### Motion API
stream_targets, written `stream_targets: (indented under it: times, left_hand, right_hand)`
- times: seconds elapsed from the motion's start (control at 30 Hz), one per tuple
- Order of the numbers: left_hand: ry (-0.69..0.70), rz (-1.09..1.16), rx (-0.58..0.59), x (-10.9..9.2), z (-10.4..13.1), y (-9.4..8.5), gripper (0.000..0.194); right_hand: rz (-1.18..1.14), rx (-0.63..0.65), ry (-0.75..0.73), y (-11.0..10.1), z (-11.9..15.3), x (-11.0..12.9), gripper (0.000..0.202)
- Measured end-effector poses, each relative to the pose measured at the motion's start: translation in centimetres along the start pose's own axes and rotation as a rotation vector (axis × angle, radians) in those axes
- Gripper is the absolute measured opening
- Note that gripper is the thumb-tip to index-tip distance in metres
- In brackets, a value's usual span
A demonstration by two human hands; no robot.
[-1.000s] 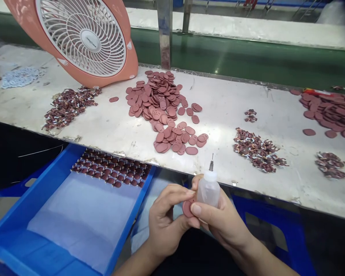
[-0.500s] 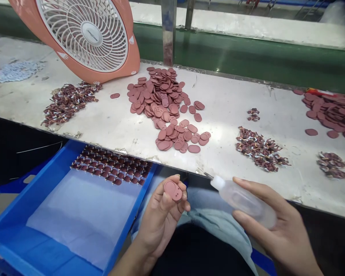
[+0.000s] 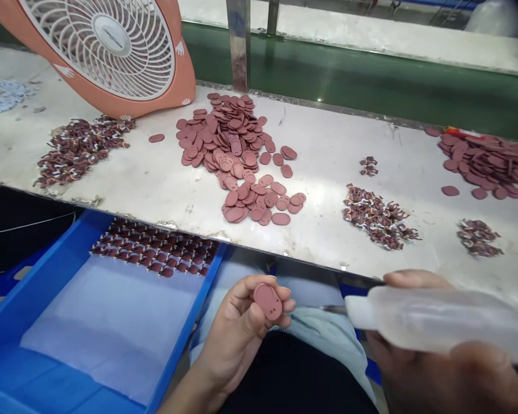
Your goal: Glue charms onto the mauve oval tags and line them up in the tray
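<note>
Between thumb and fingers, my left hand [image 3: 242, 330] pinches a reddish-brown oval disc [image 3: 267, 302] with small holes at one end. To the right, my right hand [image 3: 449, 368] is closed around a translucent squeeze bottle [image 3: 431, 319], blurred by motion. The bottle lies nearly level, its white cap and thin dark nozzle pointing left toward the disc but apart from it. On the bench beyond my hands lies a large pile of similar oval discs [image 3: 224, 138]. A heap of small brown figures with white parts [image 3: 377, 215] sits to its right.
An orange fan [image 3: 187, 75] stands at the back left of the white bench [image 3: 323, 167]. Below the bench edge, a blue tray [image 3: 198, 322] holds rows of brown pieces [image 3: 155, 244] above a white sheet. More discs [image 3: 492, 164] and figures [image 3: 477, 237] lie at the right.
My right hand has swung the bottle from a slant to nearly level, bringing it lower and closer to the camera. My left hand still holds the disc. The whole view has shifted slightly.
</note>
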State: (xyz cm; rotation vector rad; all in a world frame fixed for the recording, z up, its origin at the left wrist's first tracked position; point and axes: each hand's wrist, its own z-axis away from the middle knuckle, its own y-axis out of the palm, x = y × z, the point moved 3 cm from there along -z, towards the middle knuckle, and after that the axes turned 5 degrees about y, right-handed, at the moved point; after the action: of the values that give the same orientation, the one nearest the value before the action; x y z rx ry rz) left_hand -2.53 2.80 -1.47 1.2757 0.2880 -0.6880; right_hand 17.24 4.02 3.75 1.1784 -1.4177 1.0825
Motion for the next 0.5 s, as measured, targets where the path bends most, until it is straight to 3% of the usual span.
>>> stream_targets:
  times: [0.1,0.23,0.37,0.5]
  left_hand:
    - [0.008,-0.042,-0.013,0.0,0.2,0.0,0.028]
    - [0.027,-0.047,-0.017,-0.1,0.3,0.0,0.026]
    - [0.035,-0.053,-0.005,-0.3,0.2,0.1,0.026]
    - [0.04,-0.054,-0.009,-0.5,0.2,0.2,0.024]
  right_hand:
    - [0.009,0.154,0.055,0.9,0.9,0.6,0.039]
    - [0.015,0.252,0.099,1.2,1.3,0.7,0.035]
    - [-0.041,0.198,0.148,1.5,1.3,0.1,0.034]
    - [-0.013,0.159,0.098,1.8,1.5,-0.3,0.035]
